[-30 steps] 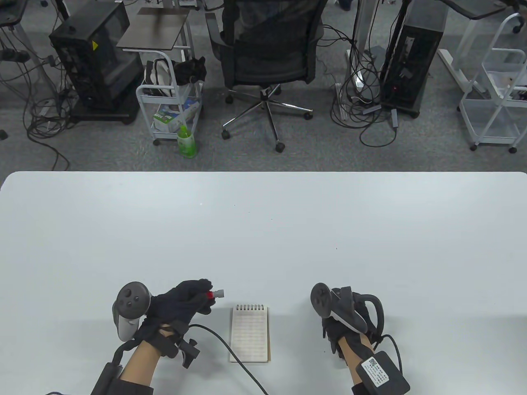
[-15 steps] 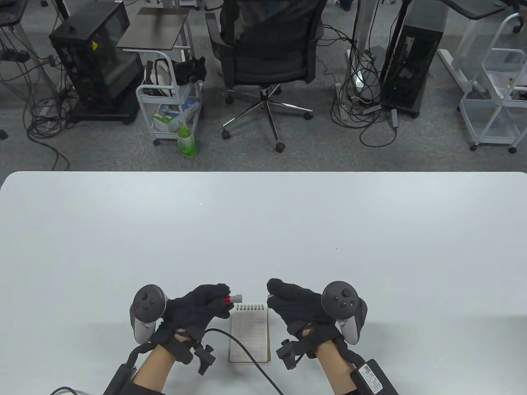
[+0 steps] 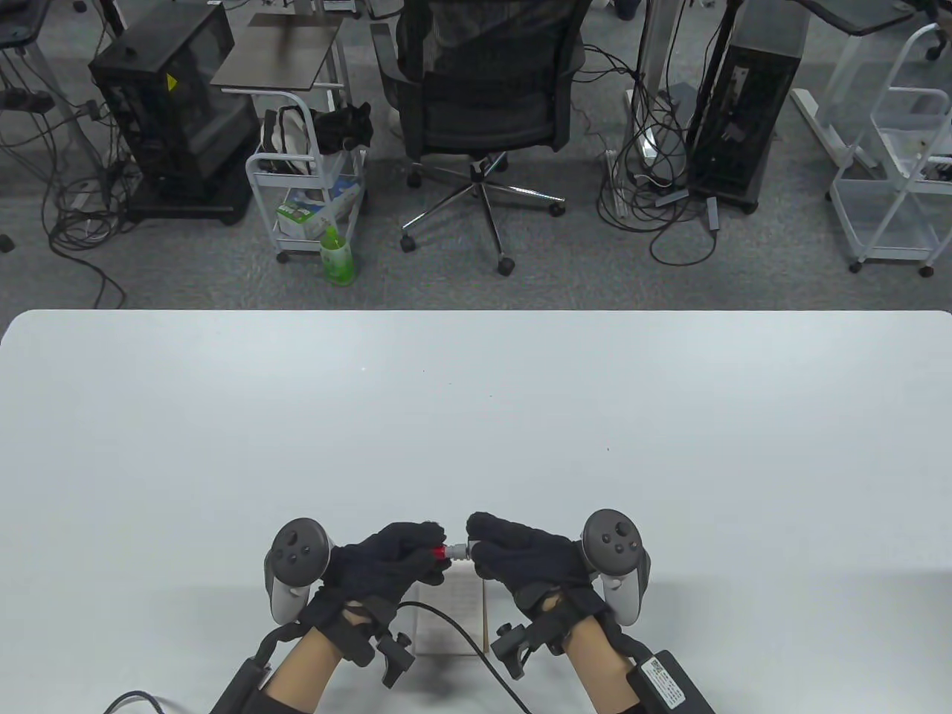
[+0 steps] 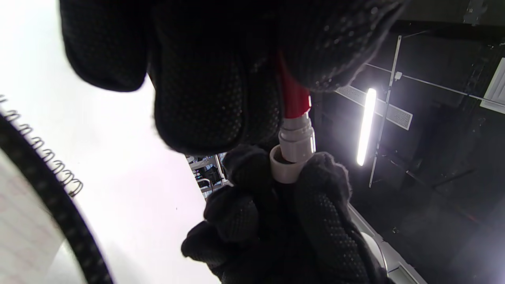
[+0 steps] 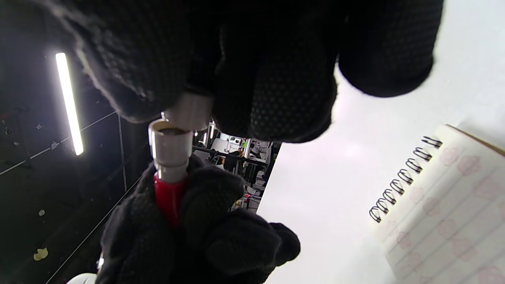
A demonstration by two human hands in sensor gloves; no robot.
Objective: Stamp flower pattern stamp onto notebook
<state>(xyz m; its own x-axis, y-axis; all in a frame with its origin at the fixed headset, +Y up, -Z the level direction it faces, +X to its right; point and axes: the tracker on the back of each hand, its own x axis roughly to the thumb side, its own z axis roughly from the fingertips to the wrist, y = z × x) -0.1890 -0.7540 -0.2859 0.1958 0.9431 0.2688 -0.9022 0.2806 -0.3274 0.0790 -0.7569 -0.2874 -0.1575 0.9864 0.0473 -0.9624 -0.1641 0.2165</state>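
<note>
The stamp (image 3: pixel 446 552) has a red body and a grey end. My left hand (image 3: pixel 416 554) grips the red body (image 4: pixel 294 98), (image 5: pixel 169 197). My right hand (image 3: pixel 487 552) pinches the grey cap (image 4: pixel 286 169), (image 5: pixel 189 112) at the stamp's end. The two hands meet just above the near middle of the table. The cap sits at the stamp's grey neck, and I cannot tell if it is fully seated. The spiral notebook (image 3: pixel 454 617) lies open on the table under the hands, partly hidden. Its lined page (image 5: pixel 446 213) bears faint pink flower prints.
A black glove cable (image 3: pixel 454 632) runs across the notebook's lower part. The white table (image 3: pixel 476 416) stretches away beyond the hands. An office chair (image 3: pixel 483 89), carts and computer towers stand on the floor past the far edge.
My right hand turned palm down and came in from the right to the stamp's grey end. My left hand carried the stamp right, over the notebook's top.
</note>
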